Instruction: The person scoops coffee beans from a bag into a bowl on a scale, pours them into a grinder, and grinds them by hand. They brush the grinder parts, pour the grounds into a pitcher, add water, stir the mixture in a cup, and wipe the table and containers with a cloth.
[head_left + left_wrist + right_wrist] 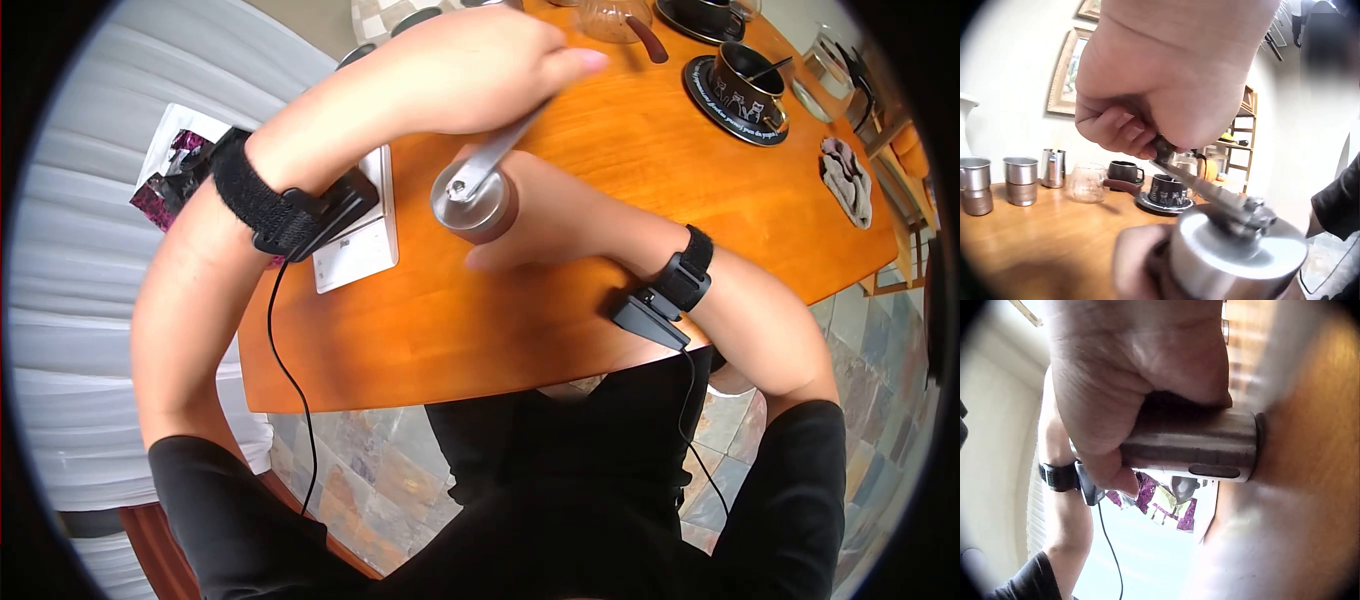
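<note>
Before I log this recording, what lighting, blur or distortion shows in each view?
Head: curved wide-angle distortion with black corners, plus a soft shadow on the orange-brown wooden table; left wrist: bright glare on the silver cylindrical metal grinder, and a smeared patch at upper right; right wrist: pale glare across the table, with dark corners.

No Wording Legible With Certainty

White lettering (712, 108) curves along the rim of the black saucer (757, 130) on the tabletop (590, 120). In the head view its letters are small and run round with the rim, so the phrase cannot be read with confidence; in the left wrist view the saucer's rim is too small to make out any word. The white scale (362, 264) bears a small dark mark (345, 243), perhaps a brand name, too tiny to decipher. Any wording on the magenta-patterned packet (1166, 503) is illegible.
</note>
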The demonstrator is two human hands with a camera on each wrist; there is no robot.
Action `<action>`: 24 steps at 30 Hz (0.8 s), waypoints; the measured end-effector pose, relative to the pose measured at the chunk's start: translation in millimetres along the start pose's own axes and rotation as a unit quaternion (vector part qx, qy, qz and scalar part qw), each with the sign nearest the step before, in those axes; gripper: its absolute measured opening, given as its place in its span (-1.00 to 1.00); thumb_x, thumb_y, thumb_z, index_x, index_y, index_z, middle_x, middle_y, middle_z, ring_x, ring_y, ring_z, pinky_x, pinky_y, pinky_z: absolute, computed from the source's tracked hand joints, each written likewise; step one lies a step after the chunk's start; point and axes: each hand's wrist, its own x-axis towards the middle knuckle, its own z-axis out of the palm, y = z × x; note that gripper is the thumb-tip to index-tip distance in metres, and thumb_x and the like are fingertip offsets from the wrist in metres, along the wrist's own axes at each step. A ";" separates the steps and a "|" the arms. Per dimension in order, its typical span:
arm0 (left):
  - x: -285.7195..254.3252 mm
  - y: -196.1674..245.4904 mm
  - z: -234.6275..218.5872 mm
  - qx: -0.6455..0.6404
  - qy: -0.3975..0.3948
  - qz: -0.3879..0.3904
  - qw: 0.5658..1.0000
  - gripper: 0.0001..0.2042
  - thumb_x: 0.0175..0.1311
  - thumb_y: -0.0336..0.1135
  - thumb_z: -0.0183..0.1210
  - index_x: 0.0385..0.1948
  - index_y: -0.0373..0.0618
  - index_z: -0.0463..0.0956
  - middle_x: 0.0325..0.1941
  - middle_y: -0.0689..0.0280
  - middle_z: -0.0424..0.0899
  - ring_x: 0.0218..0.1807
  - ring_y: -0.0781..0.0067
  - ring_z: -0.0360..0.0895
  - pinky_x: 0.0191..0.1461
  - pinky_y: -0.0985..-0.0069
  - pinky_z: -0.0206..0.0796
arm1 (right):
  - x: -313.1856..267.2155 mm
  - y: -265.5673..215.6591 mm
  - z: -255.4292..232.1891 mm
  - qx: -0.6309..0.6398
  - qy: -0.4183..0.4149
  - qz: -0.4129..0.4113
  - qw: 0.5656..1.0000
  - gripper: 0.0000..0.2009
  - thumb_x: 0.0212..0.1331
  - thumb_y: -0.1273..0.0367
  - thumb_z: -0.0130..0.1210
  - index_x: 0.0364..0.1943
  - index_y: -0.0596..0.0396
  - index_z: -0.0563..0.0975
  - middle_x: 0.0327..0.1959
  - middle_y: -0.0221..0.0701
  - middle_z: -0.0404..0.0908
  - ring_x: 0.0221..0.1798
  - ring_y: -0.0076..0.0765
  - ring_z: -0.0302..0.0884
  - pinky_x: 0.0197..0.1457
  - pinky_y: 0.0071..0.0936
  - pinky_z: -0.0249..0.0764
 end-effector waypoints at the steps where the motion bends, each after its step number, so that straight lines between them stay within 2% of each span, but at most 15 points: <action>1: -0.4 6.1 2.8 0.020 -0.055 -0.008 0.998 -0.57 0.45 -0.09 0.06 0.17 -0.21 0.35 -0.07 0.13 0.58 -0.02 0.27 0.54 0.07 0.33 0.40 | 1.5 2.7 -0.7 -0.018 0.000 -0.020 1.000 -0.55 -0.15 0.48 0.40 -0.10 0.09 0.47 -0.21 -0.47 0.55 -0.14 -0.51 0.49 -0.03 -0.48 0.46; 2: -0.8 12.2 5.6 0.041 -0.109 -0.013 0.993 -0.53 0.44 -0.13 0.09 0.26 -0.19 0.28 0.07 0.16 0.59 0.10 0.35 0.53 0.16 0.36 0.41 | -0.5 -2.7 -2.4 -0.017 -0.002 -0.022 1.000 -0.55 -0.15 0.48 0.40 -0.10 0.09 0.47 -0.21 -0.47 0.55 -0.14 -0.51 0.49 -0.03 -0.48 0.46; 3: -0.3 6.5 32.0 0.140 0.048 0.177 0.973 -0.62 0.42 -0.07 0.09 0.08 -0.16 0.45 -0.23 0.13 0.57 -0.12 0.25 0.58 -0.07 0.34 0.42 | -5.4 -10.6 -4.5 -0.005 0.006 0.056 0.998 -0.55 -0.16 0.48 0.38 -0.10 0.12 0.47 -0.23 -0.44 0.58 -0.14 -0.45 0.51 -0.03 -0.47 0.47; 4: -1.6 6.8 47.6 0.229 0.201 0.356 0.884 -0.64 0.39 -0.01 0.09 -0.11 -0.14 0.61 -0.54 0.09 0.56 -0.35 0.15 0.62 -0.30 0.31 0.43 | -7.6 -15.5 -5.0 0.007 0.015 0.134 0.991 -0.55 -0.16 0.47 0.36 -0.09 0.15 0.48 -0.25 -0.40 0.61 -0.13 -0.38 0.53 -0.02 -0.45 0.48; 6: -29.2 34.4 54.8 0.132 0.208 0.315 0.917 -0.86 0.13 -0.20 0.23 -0.46 -0.04 0.64 -0.62 0.28 0.58 -0.46 0.19 0.61 -0.39 0.31 0.41 | -7.2 -11.5 -3.9 0.014 0.028 0.100 0.995 -0.55 -0.16 0.47 0.36 -0.09 0.15 0.48 -0.26 -0.41 0.60 -0.15 -0.40 0.53 -0.05 -0.45 0.49; 7: -40.7 41.0 59.8 0.092 0.259 0.306 0.912 -0.86 0.13 -0.19 0.24 -0.48 -0.02 0.62 -0.65 0.30 0.53 -0.49 0.18 0.58 -0.44 0.32 0.39 | -7.4 -7.1 -2.9 0.021 0.043 0.065 0.997 -0.55 -0.15 0.47 0.36 -0.09 0.14 0.48 -0.26 -0.42 0.60 -0.17 -0.41 0.53 -0.08 -0.46 0.49; 11: -79.8 45.3 71.8 0.038 0.236 0.244 0.940 -0.72 0.16 -0.11 0.28 -0.59 -0.09 0.51 -0.57 0.25 0.49 -0.56 0.18 0.49 -0.52 0.32 0.30 | -5.1 10.7 -3.3 0.049 0.097 -0.058 0.992 -0.56 -0.14 0.47 0.36 -0.09 0.13 0.47 -0.30 -0.44 0.57 -0.23 -0.45 0.53 -0.19 -0.47 0.51; 12: -90.2 42.7 75.9 -0.005 0.237 0.222 0.946 -0.71 0.10 -0.13 0.30 -0.62 -0.10 0.48 -0.60 0.25 0.46 -0.59 0.18 0.45 -0.54 0.31 0.27 | -3.8 13.7 -5.0 0.053 0.104 -0.075 0.990 -0.56 -0.14 0.47 0.36 -0.09 0.13 0.47 -0.30 -0.44 0.57 -0.23 -0.45 0.53 -0.20 -0.47 0.51; 14: -107.4 31.0 79.6 -0.052 0.242 0.195 0.949 -0.70 0.05 -0.14 0.32 -0.65 -0.10 0.45 -0.63 0.26 0.42 -0.62 0.18 0.41 -0.57 0.29 0.24 | 1.1 18.3 -15.2 0.058 0.040 0.054 0.996 -0.55 -0.14 0.50 0.34 -0.07 0.10 0.46 -0.36 -0.45 0.53 -0.42 -0.53 0.50 -0.45 -0.53 0.45; 16: -124.4 15.6 82.0 -0.054 0.210 0.169 0.962 -0.72 -0.05 -0.25 0.32 -0.69 -0.12 0.37 -0.64 0.25 0.37 -0.64 0.16 0.36 -0.59 0.27 0.17 | -0.9 7.7 -14.8 0.067 0.036 0.079 0.994 -0.58 -0.12 0.53 0.36 -0.11 0.09 0.46 -0.35 -0.49 0.53 -0.37 -0.57 0.49 -0.39 -0.57 0.46; 18: -135.0 1.0 85.6 -0.055 0.204 0.153 0.965 -0.75 -0.02 -0.30 0.26 -0.69 -0.13 0.35 -0.64 0.23 0.34 -0.63 0.12 0.34 -0.58 0.26 0.15 | -1.6 1.0 -14.7 0.076 0.035 0.103 0.991 -0.61 -0.11 0.56 0.37 -0.16 0.08 0.46 -0.33 -0.53 0.54 -0.32 -0.61 0.48 -0.33 -0.61 0.47; 20: -142.3 -18.6 91.5 -0.054 0.198 0.138 0.969 -0.77 0.01 -0.34 0.21 -0.69 -0.15 0.33 -0.64 0.21 0.32 -0.63 0.08 0.33 -0.57 0.24 0.13 | -3.1 0.7 -18.0 0.125 0.017 0.111 0.986 -0.56 -0.14 0.53 0.33 -0.09 0.09 0.44 -0.41 -0.47 0.51 -0.60 -0.56 0.42 -0.57 -0.58 0.36; 21: -141.4 -33.3 95.3 -0.048 0.234 0.095 0.966 -0.78 0.03 -0.35 0.21 -0.70 -0.15 0.37 -0.67 0.21 0.35 -0.62 0.06 0.39 -0.56 0.23 0.21 | -2.9 -1.2 -19.4 0.123 0.016 0.112 0.986 -0.56 -0.14 0.53 0.33 -0.09 0.09 0.44 -0.41 -0.47 0.51 -0.60 -0.56 0.42 -0.57 -0.58 0.36; 22: -139.6 -46.2 95.3 -0.041 0.268 0.052 0.961 -0.78 0.05 -0.36 0.21 -0.72 -0.15 0.41 -0.70 0.20 0.37 -0.60 0.04 0.44 -0.54 0.22 0.28 | -2.6 -3.7 -20.6 0.126 0.020 0.134 0.983 -0.57 -0.16 0.58 0.33 -0.12 0.09 0.45 -0.39 -0.49 0.52 -0.50 -0.57 0.45 -0.50 -0.58 0.41; 24: -130.5 -71.1 99.8 -0.095 0.257 -0.004 0.962 -0.80 0.32 -0.35 0.04 -0.45 -0.27 0.49 -0.52 0.03 0.49 -0.39 -0.01 0.51 -0.32 0.22 0.35 | -3.2 -5.7 -20.5 0.127 0.023 0.155 0.979 -0.57 -0.17 0.62 0.33 -0.15 0.09 0.45 -0.36 -0.50 0.53 -0.40 -0.58 0.49 -0.43 -0.58 0.46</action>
